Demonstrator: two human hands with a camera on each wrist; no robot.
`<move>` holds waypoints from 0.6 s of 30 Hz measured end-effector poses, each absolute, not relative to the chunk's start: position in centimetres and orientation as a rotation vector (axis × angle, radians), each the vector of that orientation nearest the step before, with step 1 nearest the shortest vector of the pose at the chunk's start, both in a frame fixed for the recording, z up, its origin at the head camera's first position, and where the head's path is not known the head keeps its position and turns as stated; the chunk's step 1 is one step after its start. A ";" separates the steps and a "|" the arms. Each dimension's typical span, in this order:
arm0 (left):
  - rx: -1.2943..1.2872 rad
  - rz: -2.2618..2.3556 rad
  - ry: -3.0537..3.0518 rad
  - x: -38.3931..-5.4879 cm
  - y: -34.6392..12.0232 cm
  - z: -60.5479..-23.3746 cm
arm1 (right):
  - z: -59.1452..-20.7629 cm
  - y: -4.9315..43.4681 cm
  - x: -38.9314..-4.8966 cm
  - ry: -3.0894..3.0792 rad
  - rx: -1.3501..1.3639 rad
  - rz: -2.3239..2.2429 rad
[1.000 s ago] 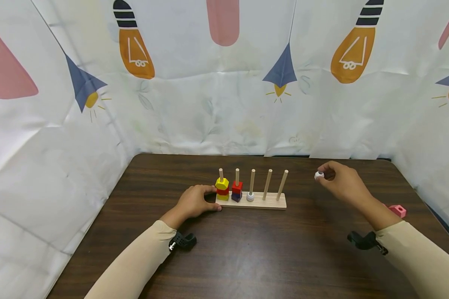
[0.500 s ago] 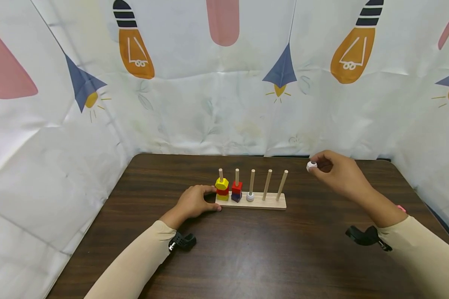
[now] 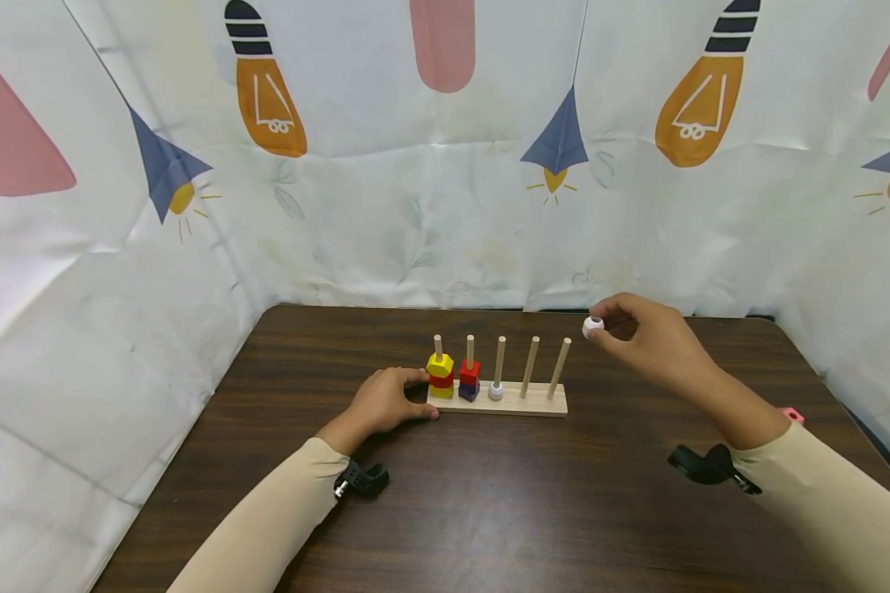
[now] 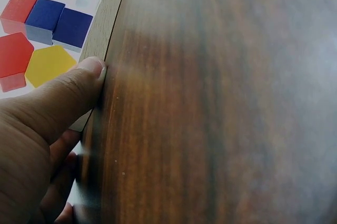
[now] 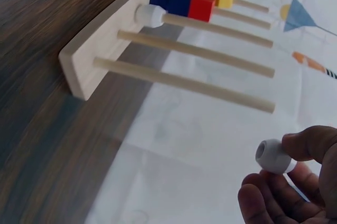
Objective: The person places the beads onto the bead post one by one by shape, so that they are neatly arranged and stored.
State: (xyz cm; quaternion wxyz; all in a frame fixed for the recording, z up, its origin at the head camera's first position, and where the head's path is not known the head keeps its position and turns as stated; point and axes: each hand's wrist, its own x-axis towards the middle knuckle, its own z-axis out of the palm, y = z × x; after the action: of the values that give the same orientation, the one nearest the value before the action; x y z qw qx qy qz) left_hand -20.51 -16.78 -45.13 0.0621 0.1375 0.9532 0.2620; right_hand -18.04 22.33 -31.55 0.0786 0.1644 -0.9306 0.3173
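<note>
A wooden peg board [image 3: 537, 406] with several upright pegs lies on the table. My left hand [image 3: 386, 399] holds its left end, the thumb [image 4: 87, 76] along the front edge. Yellow and red beads [image 3: 441, 380] fill the lower part of the leftmost peg. On the second peg a red bead [image 3: 470, 373] tops dark blue ones [image 5: 179, 3]. The third carries one white bead [image 3: 496, 392]; the two rightmost pegs are bare. Above and right of the board, my right hand [image 3: 656, 339] pinches another white bead [image 5: 274, 156] between thumb and fingers, apart from the pegs.
A pink block [image 3: 791, 415] with a hole lies at the right of the brown table [image 3: 504, 511], partly behind my right forearm. A white patterned cloth [image 3: 415, 222] hangs behind the table and along its sides.
My right hand has carried the white bead leftward and slightly up, closer to the rightmost peg. The left hand and the peg board have stayed in place.
</note>
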 end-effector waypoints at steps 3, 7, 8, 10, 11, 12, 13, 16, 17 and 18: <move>0.413 0.792 2.883 -20.5 -16.8 -45.1 | -31.5 21.7 -18.1 -2.766 0.518 0.972; 0.414 0.794 2.884 -20.5 -16.8 -45.1 | -31.3 21.0 -18.1 -2.753 0.533 1.016; 0.414 0.795 2.884 -20.5 -16.8 -45.1 | -31.3 20.8 -18.1 -2.754 0.533 1.029; 0.415 0.797 2.884 -20.5 -16.8 -45.2 | -31.3 20.5 -18.2 -2.754 0.537 1.048; 0.415 0.799 2.884 -20.5 -16.8 -45.2 | -31.3 20.3 -18.2 -2.753 0.539 1.057; 0.415 0.799 2.884 -20.5 -16.8 -45.2 | -31.3 20.1 -18.2 -2.751 0.542 1.065; 0.414 0.800 2.885 -20.5 -16.8 -45.2 | -31.3 20.0 -18.2 -2.748 0.549 1.072; 0.415 0.800 2.884 -20.6 -16.8 -45.2 | -31.4 19.5 -18.2 -2.741 0.565 1.093; 0.416 0.800 2.883 -20.6 -16.8 -45.2 | -31.4 19.3 -18.3 -2.741 0.570 1.095; 0.417 0.800 2.883 -20.6 -16.8 -45.2 | -31.4 19.1 -18.3 -2.741 0.576 1.098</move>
State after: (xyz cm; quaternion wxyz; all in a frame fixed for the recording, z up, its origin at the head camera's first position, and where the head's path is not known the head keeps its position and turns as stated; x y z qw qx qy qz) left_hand -20.58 -16.81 -45.24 0.0603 0.1379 0.9527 0.2642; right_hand -18.26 19.12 -31.43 0.0666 0.1911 -0.9091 0.3642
